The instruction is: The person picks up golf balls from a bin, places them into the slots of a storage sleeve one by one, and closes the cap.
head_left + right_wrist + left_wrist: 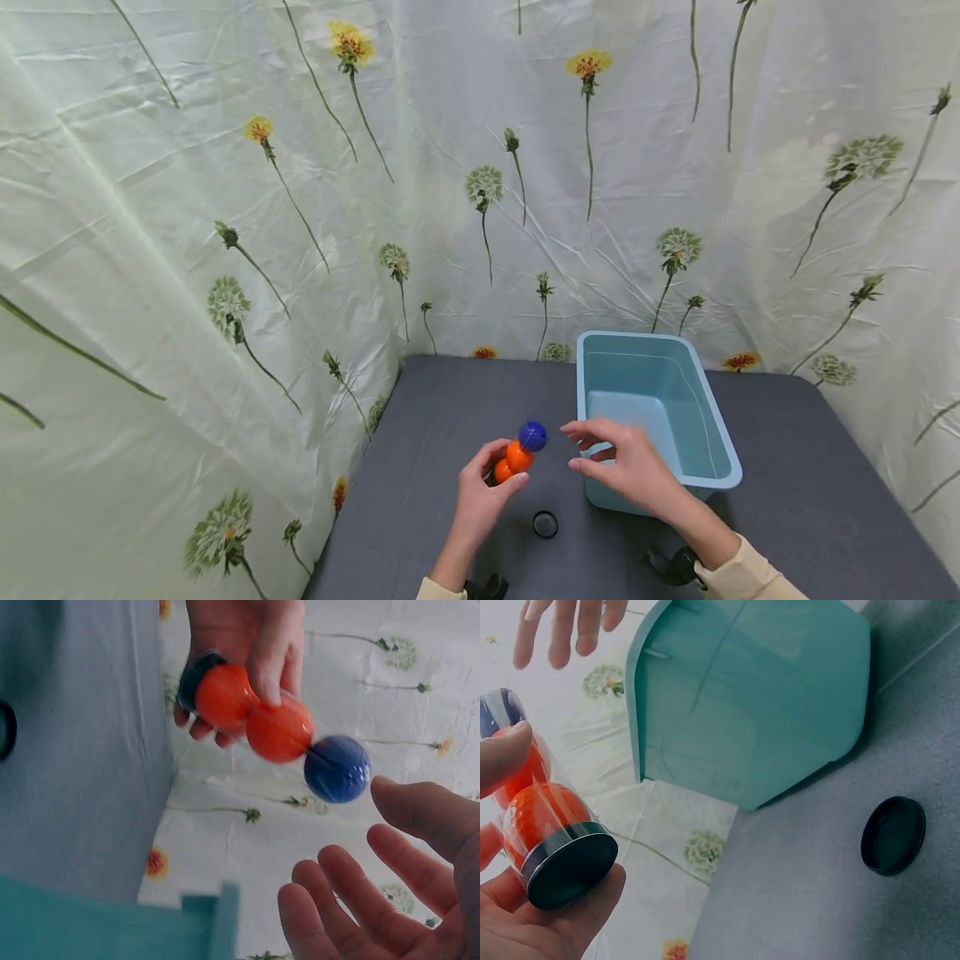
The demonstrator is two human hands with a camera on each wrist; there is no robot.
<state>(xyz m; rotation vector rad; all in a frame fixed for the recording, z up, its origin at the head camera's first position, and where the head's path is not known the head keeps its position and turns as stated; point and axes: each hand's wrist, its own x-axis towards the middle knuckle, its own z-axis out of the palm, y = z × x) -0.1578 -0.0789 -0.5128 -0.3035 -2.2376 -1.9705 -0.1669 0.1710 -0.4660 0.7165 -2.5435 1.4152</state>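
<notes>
Behind your work hung a pale backdrop (450, 108) printed with dandelions; you could not tell whether it was one cloth or more. Below it, one dark grey table (442, 408). One blue-green bin (637, 364) stood on it, right of centre, its open top facing up.

Two hands, both yours, in two cream sleeves (746, 575), with one black wrist device (675, 568) at each wrist. Your left hand (480, 487) gripped one clear tube (307, 754), thumb on one side and fingers round the other, and held it tilted above the table, left of the bin. Your right hand (626, 458) held nothing: its fingers were spread and gently bent, before the bin's near left part, just beside the tube's upper end but apart from it.

Balls in the tube: three, in a row. Two were orange (281, 731), toward the lower end; one blue ball (337, 769) sat uppermost.

Black caps: two. One end cap (574, 870) closed the tube's lower end; one loose cap (545, 524) lay on the table, near the bin.
</notes>
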